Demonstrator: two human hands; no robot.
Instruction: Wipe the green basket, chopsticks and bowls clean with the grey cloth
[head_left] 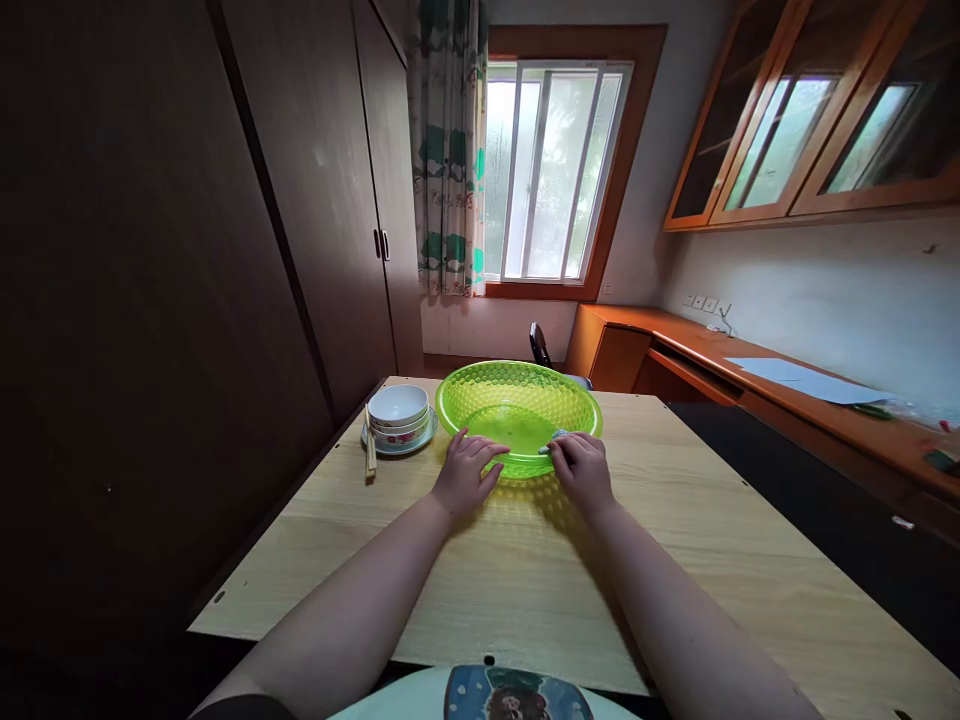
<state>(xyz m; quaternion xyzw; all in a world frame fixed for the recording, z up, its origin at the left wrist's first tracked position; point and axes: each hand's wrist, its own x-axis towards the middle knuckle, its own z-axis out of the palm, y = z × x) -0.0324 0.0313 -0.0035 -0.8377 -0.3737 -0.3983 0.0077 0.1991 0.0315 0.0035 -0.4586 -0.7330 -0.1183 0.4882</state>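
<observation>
A clear green plastic basin (517, 392) stands on the light wooden table (675, 520) in front of me. My left hand (466, 474) rests against the basin's near left rim with its fingers spread and nothing in it. At the near right rim my right hand (583, 470) is closed, pinching a small grey-blue thing (556, 437) that I cannot make out, held just over the rim.
A stack of white bowls on a plate (398, 418) sits left of the basin, with chopsticks (370, 447) beside it. A dark wardrobe (187, 250) lines the left side. A wooden desk (750, 370) runs along the right wall, with a chair (538, 345) near the window.
</observation>
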